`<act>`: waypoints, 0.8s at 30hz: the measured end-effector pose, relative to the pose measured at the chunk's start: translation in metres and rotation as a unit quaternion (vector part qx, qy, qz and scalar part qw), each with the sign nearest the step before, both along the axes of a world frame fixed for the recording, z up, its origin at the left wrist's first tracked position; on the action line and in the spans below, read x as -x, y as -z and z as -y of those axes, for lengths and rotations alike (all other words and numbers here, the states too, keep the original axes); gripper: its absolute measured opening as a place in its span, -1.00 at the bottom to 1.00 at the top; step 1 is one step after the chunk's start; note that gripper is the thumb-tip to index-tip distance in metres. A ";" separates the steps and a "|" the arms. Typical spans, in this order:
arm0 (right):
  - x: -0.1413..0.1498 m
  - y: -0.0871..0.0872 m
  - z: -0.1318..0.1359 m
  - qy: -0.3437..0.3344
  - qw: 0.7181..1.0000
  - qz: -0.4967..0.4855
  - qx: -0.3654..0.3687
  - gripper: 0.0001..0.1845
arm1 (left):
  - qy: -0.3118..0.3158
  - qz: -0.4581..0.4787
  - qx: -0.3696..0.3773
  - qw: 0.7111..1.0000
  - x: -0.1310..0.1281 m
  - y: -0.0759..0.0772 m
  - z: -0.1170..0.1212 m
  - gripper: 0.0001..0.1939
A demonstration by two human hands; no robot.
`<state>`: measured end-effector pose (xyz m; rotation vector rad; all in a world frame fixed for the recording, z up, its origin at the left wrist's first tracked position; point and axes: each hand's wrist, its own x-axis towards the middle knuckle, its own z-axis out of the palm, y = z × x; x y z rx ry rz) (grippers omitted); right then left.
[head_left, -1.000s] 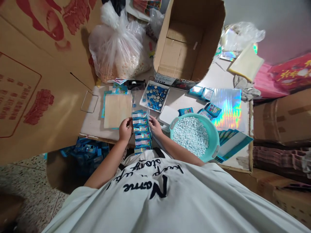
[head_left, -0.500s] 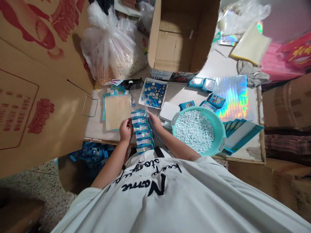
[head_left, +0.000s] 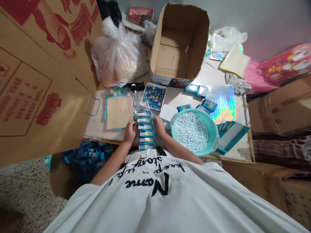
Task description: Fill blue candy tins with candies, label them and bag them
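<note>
Left hand (head_left: 131,132) and right hand (head_left: 159,126) flank a row of small blue boxes (head_left: 146,133) at the worktop's (head_left: 175,97) near edge; exact hold too small to tell. Clear film (head_left: 138,99) past the row's far end. Beyond: white tray (head_left: 163,99) of blue and silvery discs (head_left: 153,97). Rightward: turquoise basin (head_left: 213,137), pale pellets (head_left: 190,132) inside. Farther back: open cardboard box (head_left: 173,60), knotted translucent bag (head_left: 116,53).

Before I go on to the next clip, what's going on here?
The left hand and right hand flank a row of blue boxes at the near edge of a table. Clear plastic shows at the row's far end; exactly what the fingers grip is hard to tell. A basin of pale pellets sits to the right, and a tray holding discs lies beyond the hands.
</note>
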<state>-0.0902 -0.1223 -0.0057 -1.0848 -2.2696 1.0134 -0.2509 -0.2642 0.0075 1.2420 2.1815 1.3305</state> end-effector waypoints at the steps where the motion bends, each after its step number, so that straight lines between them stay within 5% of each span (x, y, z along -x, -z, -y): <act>1: -0.001 -0.003 0.000 -0.001 1.000 0.006 0.000 -0.66 | 0.006 0.006 0.002 1.000 0.001 0.002 -0.001 -0.84; 9: -0.001 -0.014 -0.010 0.015 0.999 0.028 0.004 -0.37 | 0.029 0.062 0.037 0.997 0.014 0.009 0.000 -0.62; 24: 0.028 0.005 -0.002 0.022 0.995 -0.020 0.092 -0.30 | -0.137 0.173 0.063 0.973 -0.009 0.001 -0.014 -0.52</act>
